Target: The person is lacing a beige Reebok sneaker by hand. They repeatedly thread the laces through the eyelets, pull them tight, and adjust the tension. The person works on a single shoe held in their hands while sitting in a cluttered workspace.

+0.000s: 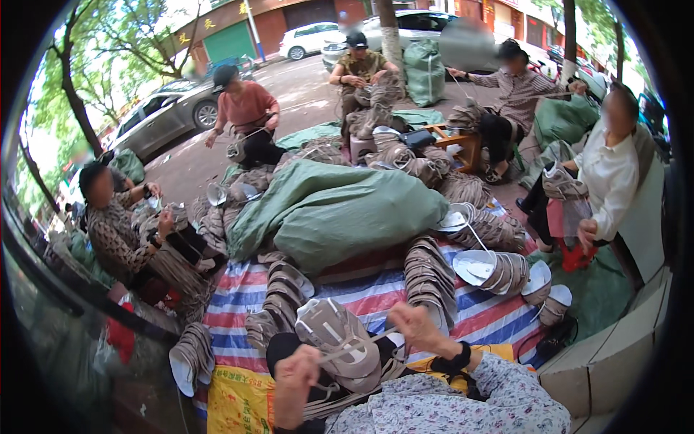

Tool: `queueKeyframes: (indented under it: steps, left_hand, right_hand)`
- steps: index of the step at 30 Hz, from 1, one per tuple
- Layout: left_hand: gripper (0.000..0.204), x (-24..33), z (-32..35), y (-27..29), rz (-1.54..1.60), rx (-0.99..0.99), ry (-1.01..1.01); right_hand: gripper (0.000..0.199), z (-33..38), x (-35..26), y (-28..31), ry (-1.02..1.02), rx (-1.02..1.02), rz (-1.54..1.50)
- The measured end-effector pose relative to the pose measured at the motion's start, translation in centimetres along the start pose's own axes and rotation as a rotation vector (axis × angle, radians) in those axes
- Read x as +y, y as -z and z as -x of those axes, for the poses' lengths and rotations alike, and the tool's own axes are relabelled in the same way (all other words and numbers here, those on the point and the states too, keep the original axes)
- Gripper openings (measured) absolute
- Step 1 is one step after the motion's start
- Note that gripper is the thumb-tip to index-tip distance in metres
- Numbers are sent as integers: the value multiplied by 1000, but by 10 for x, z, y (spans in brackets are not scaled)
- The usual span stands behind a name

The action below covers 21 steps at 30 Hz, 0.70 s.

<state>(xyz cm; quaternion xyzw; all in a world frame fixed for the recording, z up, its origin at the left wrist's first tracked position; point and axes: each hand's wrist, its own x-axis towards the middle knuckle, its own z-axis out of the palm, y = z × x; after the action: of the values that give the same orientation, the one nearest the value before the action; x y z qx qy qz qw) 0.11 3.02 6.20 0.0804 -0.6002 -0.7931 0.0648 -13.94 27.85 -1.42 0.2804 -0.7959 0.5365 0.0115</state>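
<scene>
A taupe shoe upper [329, 323] rests on my lap with its toe away from me. A pale flat shoelace [354, 348] is drawn tight across it, between my two hands. My left hand [295, 383] is closed on the lace's left end, low beside the upper. To the right and a little higher, my right hand [421, 329] grips the other end, a dark band round its wrist. More laces hang in loops below the upper, partly hidden by my flowered sleeve.
Nested rows of shoe uppers [430, 278] lie on a striped tarpaulin [369, 300]. A large green sack [347, 217] covers the middle. Several people sit around it handling uppers and laces. Yellow sacking [238, 398] lies near me; a stone ledge [614, 362] stands at right.
</scene>
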Motion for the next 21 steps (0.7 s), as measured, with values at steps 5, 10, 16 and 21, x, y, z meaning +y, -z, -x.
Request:
queueKeyframes:
  steps: [5,10,16,21]
  left_hand:
    - [21,16,27,107,798,155,-94]
    - [14,35,44,161,875,400,-237]
    - [22,58,65,192,880,594,-369]
    - [12,69,93,238,747,567,-437]
  right_hand:
    - [18,27,125,44,-188,224,496]
    - [20,69,178,80,-307,236,682]
    - [20,95,211,98,-393,247,822]
    - [18,111,243,126,-472,101,992]
